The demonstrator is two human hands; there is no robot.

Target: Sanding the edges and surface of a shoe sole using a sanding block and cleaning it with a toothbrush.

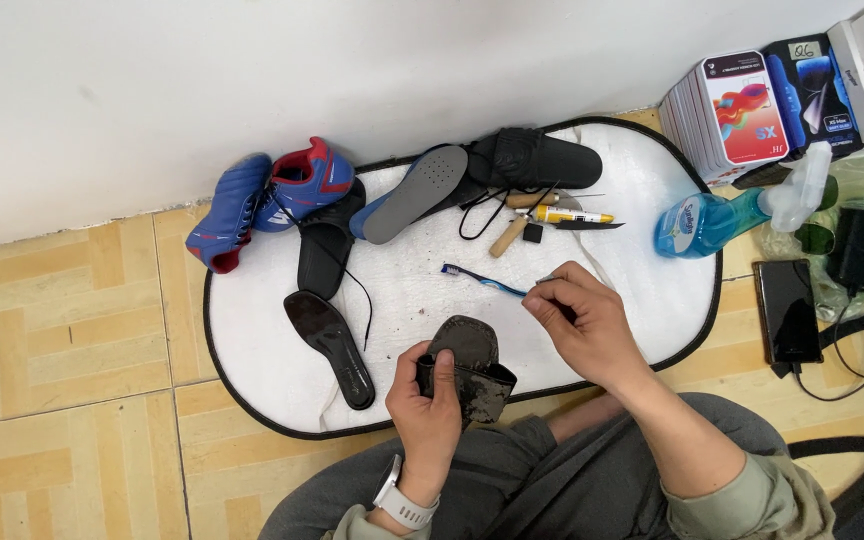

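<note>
The person sits on the tiled floor (62,330) at the near edge of a white oval mat (642,290) with a dark border. The left hand (430,400) rises from the lap with the wrist bent upward, a white watch (404,502) on it, and its fingers are closed around a dark, worn shoe (477,365) held upright just above the mat's near edge. The right hand (582,318) reaches forward over the mat from a grey-green sleeve, its fingers pinched together on the handle end of a blue toothbrush (482,280), whose bristled head points toward the left of the mat.

On the mat's left part lie two dark insoles (332,345), one nearer the wall, one nearer the person, with a thin black lace across them. A pair of blue and red football boots (272,195) rests at the far left edge, partly on the floor. A grey insole (414,193) leans on a black shoe (542,160) at the far edge, with a wooden-handled tool (507,238) and a yellow knife (572,216) just beside them. A blue spray bottle (722,215) lies at the right edge.
</note>
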